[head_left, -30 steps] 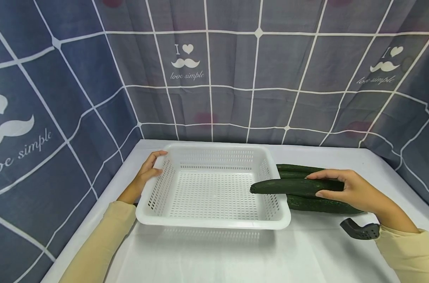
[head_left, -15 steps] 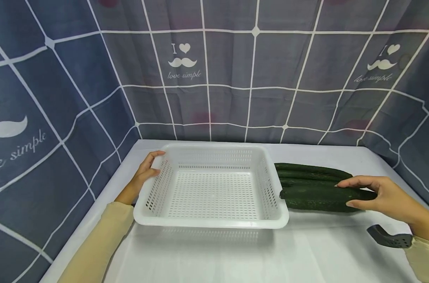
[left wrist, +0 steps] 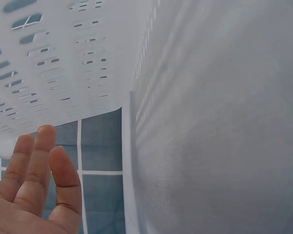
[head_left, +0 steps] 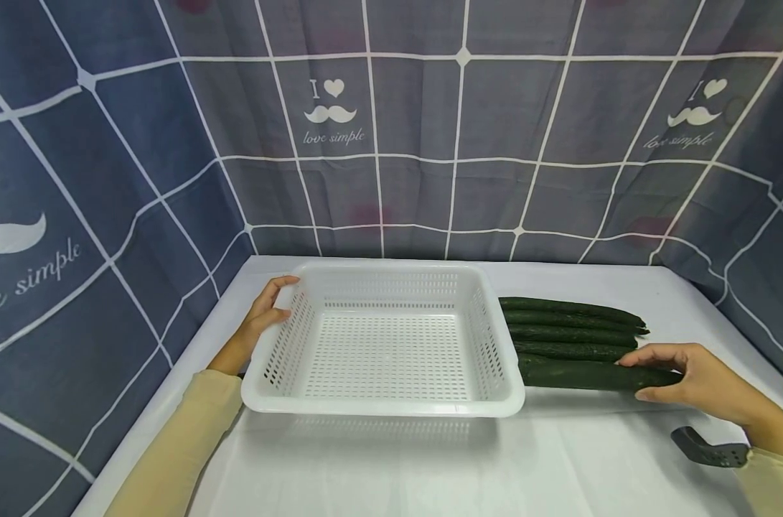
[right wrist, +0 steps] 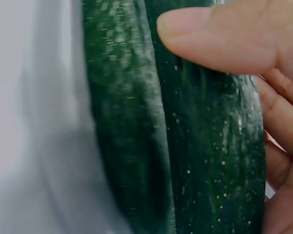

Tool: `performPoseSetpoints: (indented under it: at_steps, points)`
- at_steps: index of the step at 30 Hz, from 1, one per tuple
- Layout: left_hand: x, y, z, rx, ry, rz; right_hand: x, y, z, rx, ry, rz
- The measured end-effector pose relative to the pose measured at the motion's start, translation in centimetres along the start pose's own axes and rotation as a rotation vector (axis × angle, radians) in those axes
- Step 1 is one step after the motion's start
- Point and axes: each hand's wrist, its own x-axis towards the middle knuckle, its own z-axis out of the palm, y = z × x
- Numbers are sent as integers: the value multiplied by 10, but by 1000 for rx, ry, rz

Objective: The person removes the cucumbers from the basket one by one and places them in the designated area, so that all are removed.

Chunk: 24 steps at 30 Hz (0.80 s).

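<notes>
A white perforated plastic basket [head_left: 385, 409] stands on the table, its inside bare. My left hand [head_left: 257, 327] grips its left rim; in the left wrist view, fingers [left wrist: 44, 161] of that hand extend beside the slotted outer wall. Right of the basket lie several long dark green cucumbers in a row. My right hand [head_left: 695, 380] pinches the nearest cucumber [head_left: 585, 374] by its right end, with thumb in front and fingers behind. The right wrist view shows the thumb [right wrist: 210, 36] across the held cucumber [right wrist: 210, 156]. The cucumbers' left ends are hidden behind the basket wall.
A white cloth [head_left: 378, 474] covers the table. Grey-blue checked curtains [head_left: 417, 194] hang close behind it and on both sides. A black device [head_left: 710, 449] is strapped at the right wrist. Another cucumber [head_left: 572, 334] lies in the row behind the held one.
My right hand has drawn the held cucumber right, off the basket's right rim, then brought it down and nearer, to the front of the row. The left hand keeps its grip on the basket.
</notes>
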Motion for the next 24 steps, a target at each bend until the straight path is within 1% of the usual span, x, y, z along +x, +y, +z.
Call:
performPoseSetpoints:
  at_steps: [5,10,12,15,19,24]
  points:
    - [-1,0,1,-12,-4,12,-4,6,11,5,-14,0]
    - [-2,2,1,-24,-2,-1,-6,9,23,-6,-36,-15]
    - [-3,3,0,-20,4,-4,-6,8,27,-33,-28,-9]
    - [-3,3,-1,-5,7,-1,-6,5,33,-86,12,-10]
    - [-4,3,-3,2,0,-5,-4,1,41,-153,69,-70]
    - [-4,2,-3,-15,-4,-13,-1,-2,49,-265,93,-167]
